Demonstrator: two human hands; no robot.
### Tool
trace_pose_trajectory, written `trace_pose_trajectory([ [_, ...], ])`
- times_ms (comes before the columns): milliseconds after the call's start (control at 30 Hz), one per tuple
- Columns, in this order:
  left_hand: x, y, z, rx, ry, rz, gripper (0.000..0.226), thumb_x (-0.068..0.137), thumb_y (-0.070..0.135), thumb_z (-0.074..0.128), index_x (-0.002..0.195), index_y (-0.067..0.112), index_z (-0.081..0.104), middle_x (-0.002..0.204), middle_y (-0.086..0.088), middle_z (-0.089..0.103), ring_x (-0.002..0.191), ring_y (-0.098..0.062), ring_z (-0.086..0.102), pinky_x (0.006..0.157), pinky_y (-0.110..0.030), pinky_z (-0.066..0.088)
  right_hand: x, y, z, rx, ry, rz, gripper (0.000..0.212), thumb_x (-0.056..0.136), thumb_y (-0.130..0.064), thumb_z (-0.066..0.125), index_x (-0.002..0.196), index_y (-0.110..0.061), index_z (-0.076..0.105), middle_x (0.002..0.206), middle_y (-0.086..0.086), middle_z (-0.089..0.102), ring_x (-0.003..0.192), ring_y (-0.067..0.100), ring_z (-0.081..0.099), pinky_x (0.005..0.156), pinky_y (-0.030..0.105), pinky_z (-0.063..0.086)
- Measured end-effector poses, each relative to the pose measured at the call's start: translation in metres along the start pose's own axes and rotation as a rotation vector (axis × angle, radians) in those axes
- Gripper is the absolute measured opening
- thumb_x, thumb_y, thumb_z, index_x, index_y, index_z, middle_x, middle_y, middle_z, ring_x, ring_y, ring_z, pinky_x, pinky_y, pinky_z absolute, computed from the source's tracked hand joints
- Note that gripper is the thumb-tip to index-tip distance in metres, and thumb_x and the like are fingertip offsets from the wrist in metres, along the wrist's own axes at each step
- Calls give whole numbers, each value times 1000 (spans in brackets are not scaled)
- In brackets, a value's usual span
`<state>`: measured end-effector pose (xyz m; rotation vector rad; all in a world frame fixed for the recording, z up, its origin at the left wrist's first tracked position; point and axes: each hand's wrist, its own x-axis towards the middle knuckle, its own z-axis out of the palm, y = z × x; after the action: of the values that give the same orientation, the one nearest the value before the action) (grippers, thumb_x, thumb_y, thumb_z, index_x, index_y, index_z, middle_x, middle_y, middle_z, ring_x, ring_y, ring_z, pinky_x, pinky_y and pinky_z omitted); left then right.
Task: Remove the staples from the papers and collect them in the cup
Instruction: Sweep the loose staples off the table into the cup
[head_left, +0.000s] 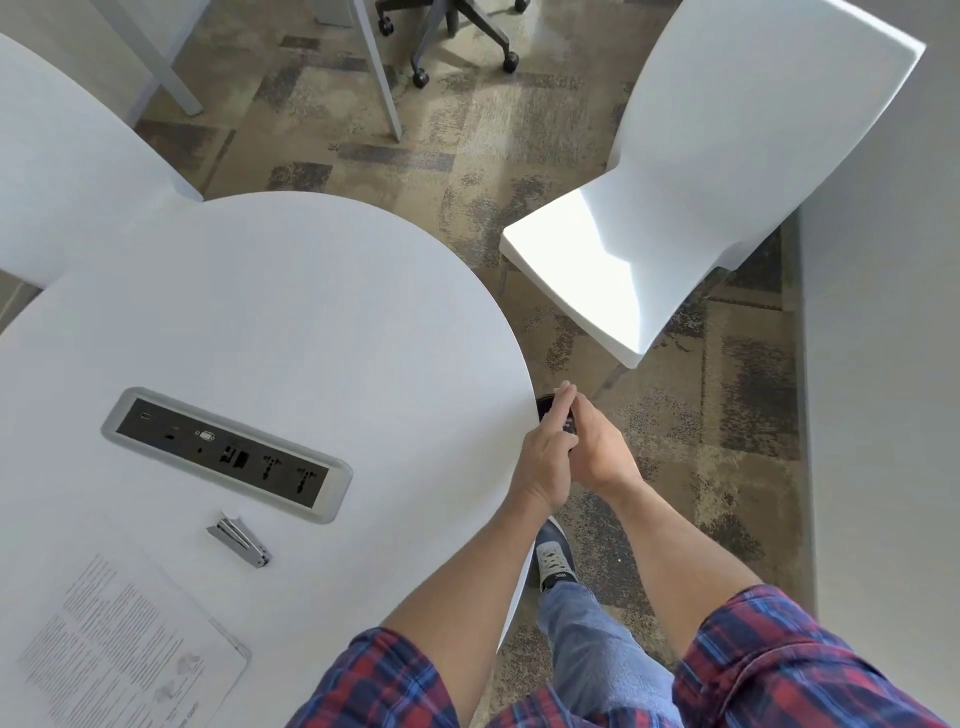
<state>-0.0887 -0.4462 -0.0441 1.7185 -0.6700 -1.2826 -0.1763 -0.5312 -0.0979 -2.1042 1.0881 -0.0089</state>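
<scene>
A dark cup (551, 410), largely hidden, is held just off the right edge of the round white table (291, 312) by both hands. The left hand (545, 457) is curled against it with fingers extended over the top; the right hand (597, 452) appears wrapped around its far side. A metal staple remover (239, 540) lies near the table's front edge, beside the printed papers (124, 649) at the front-left corner.
</scene>
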Motion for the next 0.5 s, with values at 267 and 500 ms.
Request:
trace_pose_trajectory([
  [267, -25, -41, -36, 198, 464, 56, 79, 84, 20, 35, 162, 12, 27, 170, 1, 22, 157, -7, 17, 131, -30, 7, -1, 5, -4, -3, 32, 4, 90, 74, -31, 87, 150, -27, 40, 142, -2, 62, 127, 22, 62, 102, 37, 53],
  [500, -43, -59, -11, 669, 266, 16, 94, 76, 36, 17, 165, 8, 4, 173, -6, -5, 161, -16, -8, 130, -34, -8, -4, 3, -4, 5, 29, 3, 90, 72, -27, 87, 147, -33, 38, 137, -4, 64, 123, 21, 63, 98, 42, 56],
])
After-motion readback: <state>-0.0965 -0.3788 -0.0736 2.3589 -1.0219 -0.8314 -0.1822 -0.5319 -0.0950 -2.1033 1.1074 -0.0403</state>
